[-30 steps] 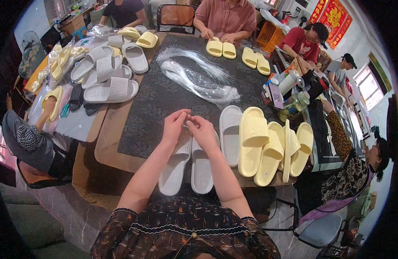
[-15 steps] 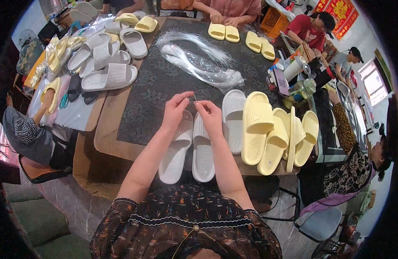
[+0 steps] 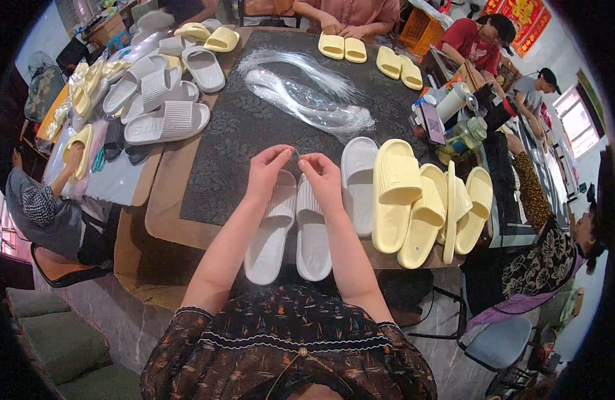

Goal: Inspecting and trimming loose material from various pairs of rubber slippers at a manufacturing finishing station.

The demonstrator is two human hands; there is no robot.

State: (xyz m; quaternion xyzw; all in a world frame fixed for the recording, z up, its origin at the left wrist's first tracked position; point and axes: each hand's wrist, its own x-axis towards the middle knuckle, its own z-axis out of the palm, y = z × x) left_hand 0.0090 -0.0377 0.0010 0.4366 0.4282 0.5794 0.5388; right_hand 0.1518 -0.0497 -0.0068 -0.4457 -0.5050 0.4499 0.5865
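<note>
Over a pair of grey slippers at the table's near edge, my two hands meet with fingertips nearly touching. My left hand is closed in a pinch above the left grey slipper. Beside it, my right hand also pinches, above the right grey slipper. Between the fingertips a thin strand shows faintly; its exact kind is too small to make out. Both straps are partly hidden by my hands. Farther off on the dark mat lies a loose bundle of clear, shiny plastic strands.
Right of my hands stand another grey slipper and several yellow slippers. A jar and a phone are beyond them. Grey slippers pile up at left. Co-workers sit around, one handling yellow slippers across the table.
My hands hold almost the same pose, with the fingertips shifted very slightly. The whole view has moved a little. The slippers near me stay where they were.
</note>
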